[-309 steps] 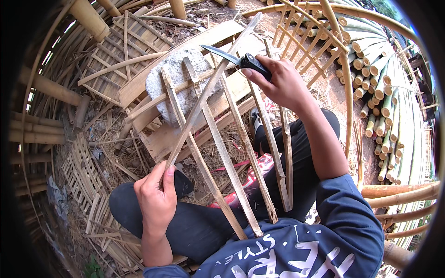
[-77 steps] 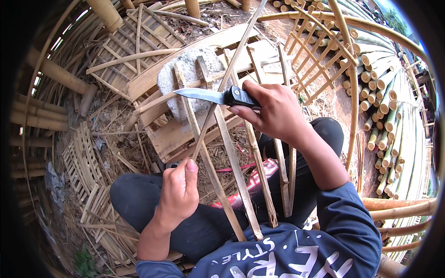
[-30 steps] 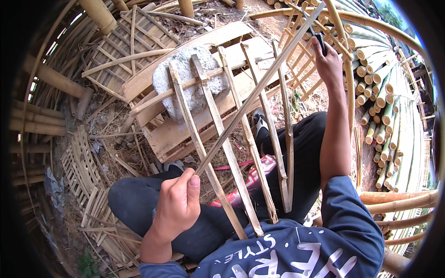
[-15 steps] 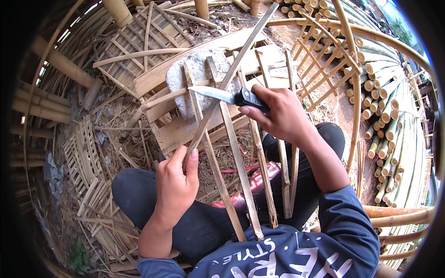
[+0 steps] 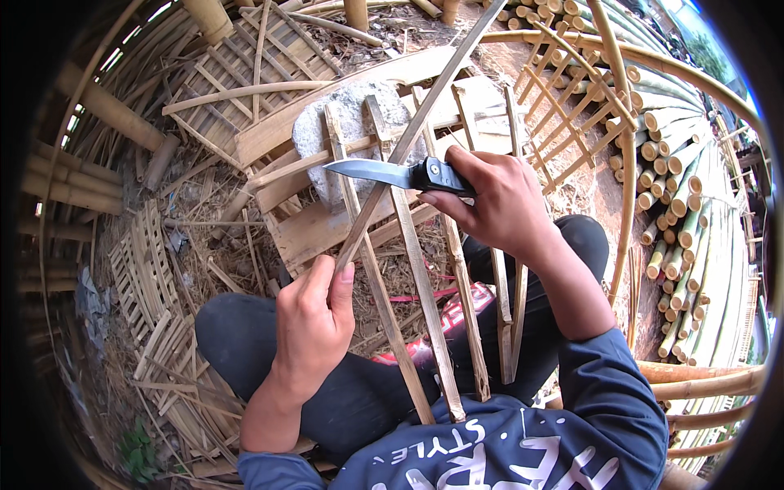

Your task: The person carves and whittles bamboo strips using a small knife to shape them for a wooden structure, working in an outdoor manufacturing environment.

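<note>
Over the boards [image 5: 310, 238], near edge to far edge: a bamboo strip [image 5: 445, 82], slanting from the left hand [image 5: 317, 314] to the top of the view, above a slatted frame [image 5: 417, 278].
Left grip: fingers and thumb closed on the strip's lower end, thumb uppermost.
Right grip: the right hand [image 5: 502, 200] wrapped round the black handle of a knife [image 5: 423, 175].
Blade: pointing left, crossing the strip (whether steel meets bamboo, I cannot tell).
Slats: five, joined by a crosspiece, near ends reaching toward the person's dark shirt [image 5: 555, 408].
Stone [image 5: 353, 114]: pale grey, toward the boards' left end, the crosspiece passing over it.
Beyond the boards' far left corner: a lattice panel [image 5: 245, 73].
Well right of the boards: stacked bamboo poles [image 5: 678, 204], cut ends showing.
</note>
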A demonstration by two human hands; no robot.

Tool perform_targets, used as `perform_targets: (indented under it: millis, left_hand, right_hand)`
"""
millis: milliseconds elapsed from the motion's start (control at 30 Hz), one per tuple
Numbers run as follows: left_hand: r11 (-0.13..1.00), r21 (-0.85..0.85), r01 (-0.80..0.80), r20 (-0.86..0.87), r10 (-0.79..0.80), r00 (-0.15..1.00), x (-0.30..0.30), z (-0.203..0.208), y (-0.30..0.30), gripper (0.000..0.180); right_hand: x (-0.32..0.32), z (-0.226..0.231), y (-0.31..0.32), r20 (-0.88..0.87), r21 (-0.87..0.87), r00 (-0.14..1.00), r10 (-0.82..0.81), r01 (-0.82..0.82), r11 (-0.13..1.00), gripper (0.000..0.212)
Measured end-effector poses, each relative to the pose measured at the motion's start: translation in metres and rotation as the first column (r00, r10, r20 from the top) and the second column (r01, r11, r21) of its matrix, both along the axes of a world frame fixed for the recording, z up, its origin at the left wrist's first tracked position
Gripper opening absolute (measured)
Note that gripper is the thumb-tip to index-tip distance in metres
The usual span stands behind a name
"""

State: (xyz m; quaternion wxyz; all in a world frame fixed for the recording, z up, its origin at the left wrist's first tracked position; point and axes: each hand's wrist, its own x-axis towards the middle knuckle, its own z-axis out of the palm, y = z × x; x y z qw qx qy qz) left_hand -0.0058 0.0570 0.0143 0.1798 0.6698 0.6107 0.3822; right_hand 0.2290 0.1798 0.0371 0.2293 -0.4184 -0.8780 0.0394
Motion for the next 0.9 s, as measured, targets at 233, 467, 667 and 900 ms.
perform_targets:
  millis: [233, 467, 667, 900]
  left_hand:
    - [0.998, -0.05, 0.032, -0.047, -0.034, 0.998, -0.003, 0.004, -0.008, 0.025]
    - [0.992, -0.101, 0.078, -0.095, -0.087, 0.992, -0.002, -0.001, -0.017, 0.025]
    - [0.999, -0.004, 0.049, -0.13, -0.049, 0.99, -0.003, -0.004, -0.013, 0.025]
    - [0.998, 0.001, 0.067, -0.114, -0.066, 0.991, -0.004, -0.002, -0.01, 0.024]
  right_hand:
    - [0.023, -0.003, 0.029, -0.082, -0.1, 0.971, -0.224, 0.215, 0.971, 0.046]
    - [0.091, -0.001, 0.067, -0.203, -0.077, 0.864, -0.461, 0.455, 0.887, 0.052]
    - [0.021, 0.001, 0.015, -0.101, -0.106, 0.993, -0.062, 0.051, 0.993, 0.04]
    - [0.018, 0.004, 0.014, -0.052, 0.05, 0.996, -0.07, 0.073, 0.996, 0.044]
